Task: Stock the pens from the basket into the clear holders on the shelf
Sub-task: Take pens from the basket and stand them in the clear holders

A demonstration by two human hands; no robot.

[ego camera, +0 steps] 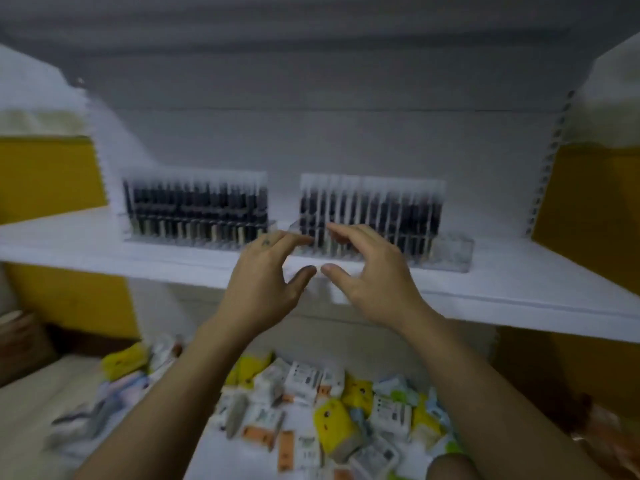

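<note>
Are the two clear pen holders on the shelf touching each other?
Apart. The head view shows a bare strip of white shelf between the left holder and the right holder, despite the blur.

Legible text: none; small boxes (304, 379) on the lower shelf carry dark printed label blocks, too blurred to read; a small dark mark on the left hand (266, 275), unreadable

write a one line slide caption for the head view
Both hands, left hand and right hand, reach with fingers spread to the right clear holder of dark pens on the white shelf.
</note>
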